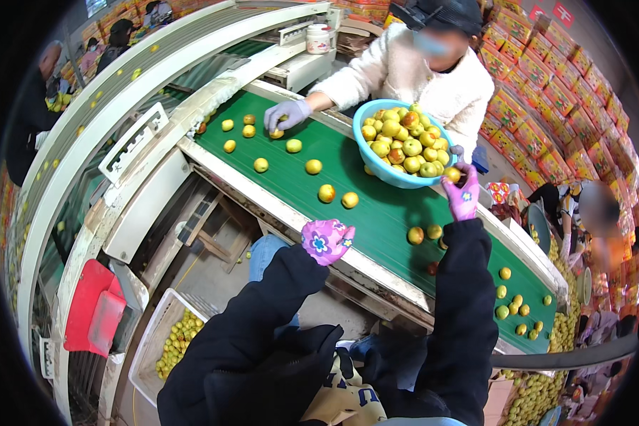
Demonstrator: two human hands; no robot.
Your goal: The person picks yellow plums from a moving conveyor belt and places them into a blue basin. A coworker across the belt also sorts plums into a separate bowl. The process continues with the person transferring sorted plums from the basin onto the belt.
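Observation:
A green conveyor belt (pixel 293 175) carrying loose yellow-green and reddish jujube-like fruits (pixel 313 166) runs diagonally before me. My left hand (pixel 327 242), in a pink flowered glove, is curled above the belt's near white rail; whether it holds anything is hidden. At the right front rim of a light-blue plastic bowl (pixel 399 178) heaped with fruits, my right hand (pixel 462 194), gloved in pink, pinches one yellow fruit (pixel 452 174) between thumb and fingers. The bowl stands over the far side of the belt, a co-worker's gloved hand close to its right rim.
Across the belt, a co-worker (pixel 431 80) in a white fleece reaches a gloved hand (pixel 287 115) to a fruit. A white crate (pixel 144 351) of fruits stands low at left, near a red plastic part (pixel 93 309). Curved white roller rails rise at left. Stacked cartons (pixel 559 80) and heaped fruits are at right.

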